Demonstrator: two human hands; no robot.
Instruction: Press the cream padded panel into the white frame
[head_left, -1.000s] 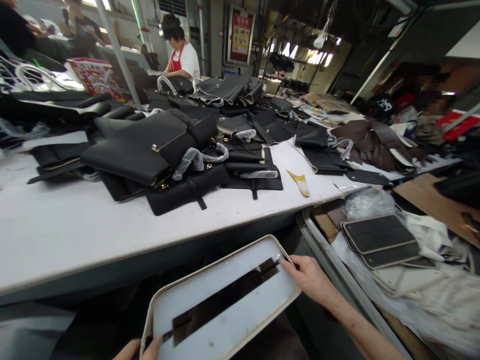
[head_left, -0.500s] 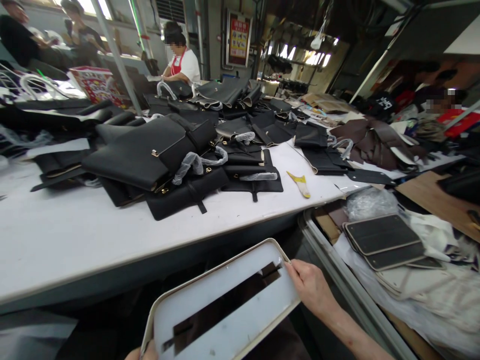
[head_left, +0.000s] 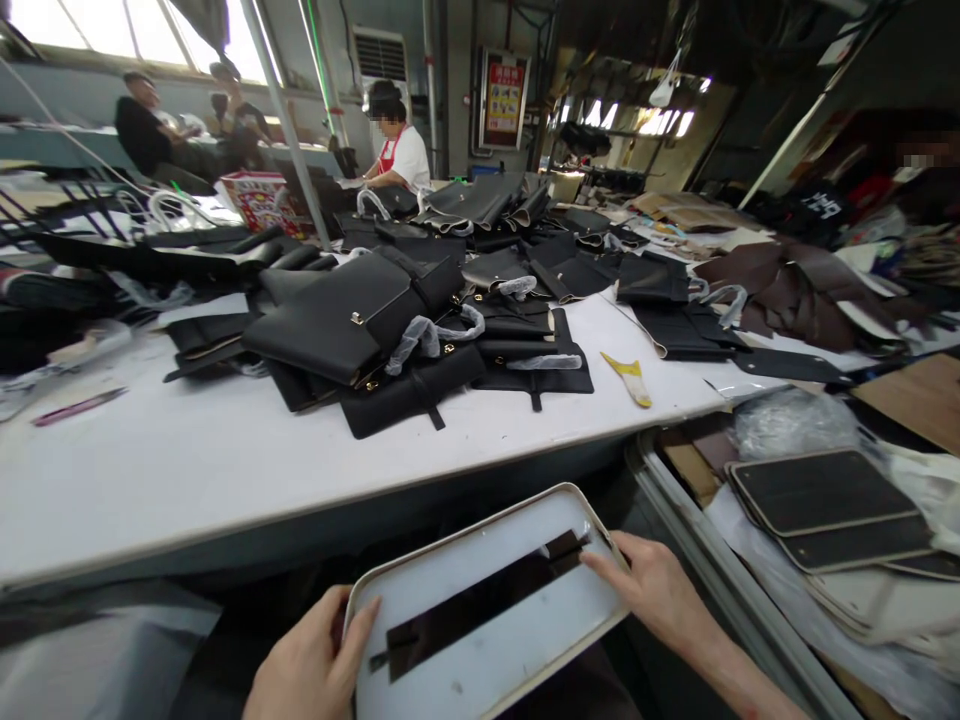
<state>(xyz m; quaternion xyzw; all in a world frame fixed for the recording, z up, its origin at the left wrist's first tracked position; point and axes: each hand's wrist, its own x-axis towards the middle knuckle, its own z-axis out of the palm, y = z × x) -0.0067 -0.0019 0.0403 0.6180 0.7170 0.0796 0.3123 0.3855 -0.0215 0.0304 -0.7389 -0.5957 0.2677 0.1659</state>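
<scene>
Left hand [head_left: 311,650]: fingers clamped on slotted tray [head_left: 540,620], left end
Right hand [head_left: 652,590]: clamped, right end
Tray count: one
Yellow piece [head_left: 628,380]: one, beyond tray

- Tray [head_left: 525,642]: smooth white face that looks like plastic, faintly glossy, with small marks; its cream rim [head_left: 559,664] looks matt.
- Black bags [head_left: 322,315]: smooth, leather-like, with a soft sheen.
- Clasp [head_left: 358,319]: shiny, gold-coloured metal.
- Handle [head_left: 412,340]: wrapped in wrinkled, see-through plastic, glossy.
- Table [head_left: 187,480]: smooth white top, dull sheen.
- Brown pieces [head_left: 787,285]: smooth, leather-like, lightly shiny along the folds.
- Dark panels [head_left: 829,490]: mostly matt.
- Clear bag [head_left: 791,420]: thin, crumpled, glossy plastic.
- Board [head_left: 919,395]: matt brown, wood or cardboard, cannot tell which.
- Pole [head_left: 285,120]: smooth grey metal.
</scene>
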